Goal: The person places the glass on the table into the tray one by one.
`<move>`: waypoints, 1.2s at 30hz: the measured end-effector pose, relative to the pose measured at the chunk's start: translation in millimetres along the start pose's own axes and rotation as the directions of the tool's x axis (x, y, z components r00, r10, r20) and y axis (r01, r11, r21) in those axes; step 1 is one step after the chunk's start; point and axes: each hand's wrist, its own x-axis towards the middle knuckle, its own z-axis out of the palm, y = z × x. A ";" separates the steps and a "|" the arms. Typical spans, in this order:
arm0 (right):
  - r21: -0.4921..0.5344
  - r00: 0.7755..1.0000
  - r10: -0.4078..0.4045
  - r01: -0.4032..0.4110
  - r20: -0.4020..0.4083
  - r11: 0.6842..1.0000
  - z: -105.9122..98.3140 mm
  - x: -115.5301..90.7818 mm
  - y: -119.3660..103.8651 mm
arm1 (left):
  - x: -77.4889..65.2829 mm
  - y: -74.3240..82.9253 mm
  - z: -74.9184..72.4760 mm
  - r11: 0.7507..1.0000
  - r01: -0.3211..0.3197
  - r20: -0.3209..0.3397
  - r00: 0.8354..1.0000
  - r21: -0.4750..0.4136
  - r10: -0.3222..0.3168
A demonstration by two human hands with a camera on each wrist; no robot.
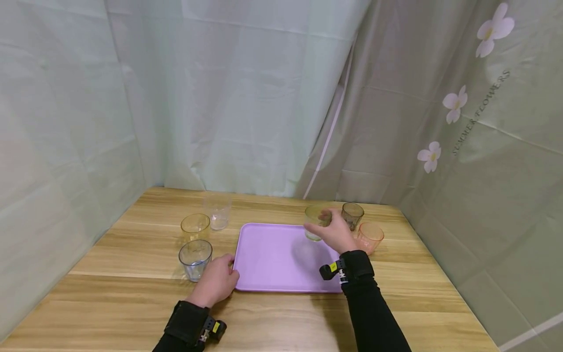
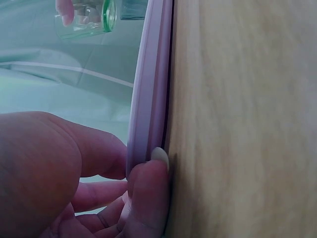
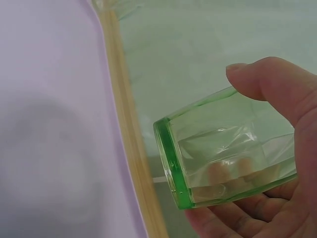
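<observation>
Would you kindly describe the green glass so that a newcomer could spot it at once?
Find the purple tray on the wooden table. Near its far edge, towards the right, the person's right hand holds the green glass. Unlike the grey glass and orange glass to its right, it is lifted and has a bright green base.

A wooden table (image 1: 277, 320) bears a purple tray (image 1: 272, 256) between three glasses (image 1: 194, 264) and two tumblers (image 1: 371, 235)

Purple tray (image 1: 281, 256) with near-right corner behind wristband (image 1: 358, 265), orange glass (image 1: 372, 235) partly behind right hand (image 1: 337, 235), sleeves (image 1: 376, 320) cut off
</observation>
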 end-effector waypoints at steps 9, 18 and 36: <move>0.025 1.000 -0.011 0.011 0.004 1.000 13.2 4.0 -1.9 | 0.7 1.2 -0.6 1.000 0.008 0.004 1.000 0.001 -0.008; 0.059 1.000 -0.005 0.004 0.018 0.998 24.1 6.2 -4.4 | 1.1 1.4 -0.5 1.000 0.010 0.003 1.000 0.002 -0.010; 0.047 0.999 -0.022 0.021 0.041 0.999 41.5 4.8 -12.8 | 0.3 1.1 -0.9 1.000 0.020 0.004 1.000 0.005 -0.020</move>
